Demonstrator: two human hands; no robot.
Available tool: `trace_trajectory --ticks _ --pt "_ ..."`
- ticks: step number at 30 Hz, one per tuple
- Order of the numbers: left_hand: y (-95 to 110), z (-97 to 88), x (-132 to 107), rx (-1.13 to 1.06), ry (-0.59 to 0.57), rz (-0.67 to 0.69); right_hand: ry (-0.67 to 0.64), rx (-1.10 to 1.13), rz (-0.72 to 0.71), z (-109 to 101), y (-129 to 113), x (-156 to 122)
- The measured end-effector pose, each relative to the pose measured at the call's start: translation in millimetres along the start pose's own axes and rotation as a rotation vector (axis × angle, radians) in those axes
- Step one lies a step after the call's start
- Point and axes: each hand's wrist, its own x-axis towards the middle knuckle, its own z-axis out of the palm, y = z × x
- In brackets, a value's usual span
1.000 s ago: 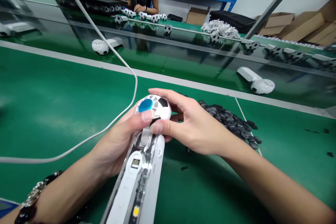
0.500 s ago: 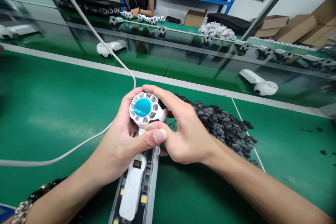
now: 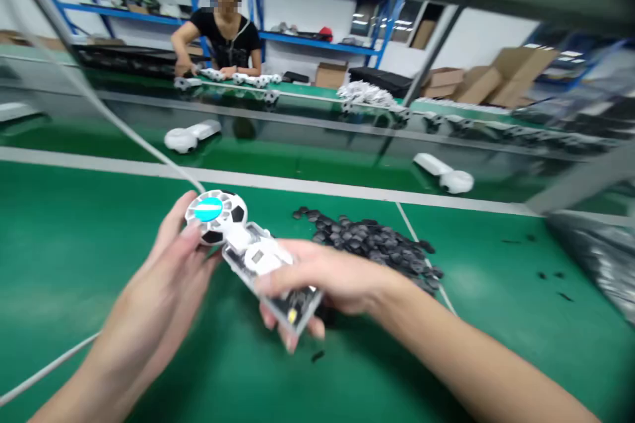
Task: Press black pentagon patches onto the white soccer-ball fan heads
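Head view: my left hand [image 3: 159, 284] grips the football-shaped fan [image 3: 217, 215], and my right hand [image 3: 327, 277] closes around its clear handle [image 3: 270, 277] at four o'clock.

Ball head [image 3: 217, 215]: white plastic, smooth, glossy. Disc [image 3: 208, 209]: blue, glossy. Casing [image 3: 237, 252]: clear plastic, glossy. Pieces [image 3: 367, 241]: black, matt, material unclear. Bench mat [image 3: 74, 244]: green, smooth, faint sheen. Boxes [image 3: 516, 76]: brown cardboard, matt. Cable [image 3: 149, 149]: white, smooth, blurred.

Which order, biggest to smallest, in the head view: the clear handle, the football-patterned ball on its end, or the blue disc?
Clear handle, then football-patterned ball, then blue disc. The handle sits nearer the camera, which may exaggerate it.
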Motion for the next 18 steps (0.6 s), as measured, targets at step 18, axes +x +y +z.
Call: trace_trajectory --ticks 18 --pt "-11.2 19.1 8.2 0.801 -0.382 0.048 0.705 -0.787 -0.383 -88.0 -36.1 -30.2"
